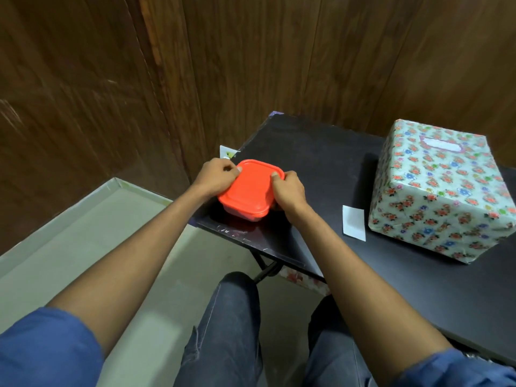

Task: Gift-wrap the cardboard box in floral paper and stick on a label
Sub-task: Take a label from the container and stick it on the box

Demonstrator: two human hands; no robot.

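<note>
black table [321, 163] | red tub [251, 188] (lidded) | white slip [354, 223] | wrapped box [441, 191]

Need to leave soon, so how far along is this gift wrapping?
Done: the floral-papered cardboard box is fully wrapped, with a white label on top. In hand: left hand and right hand grip the red-lidded plastic container. Left: the white paper slip on the black table.

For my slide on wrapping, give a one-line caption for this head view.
Both hands grip the red-lidded tub on the table; wrapped, labelled box beside.

Dim, soft light; wide-angle bowing at edges
</note>
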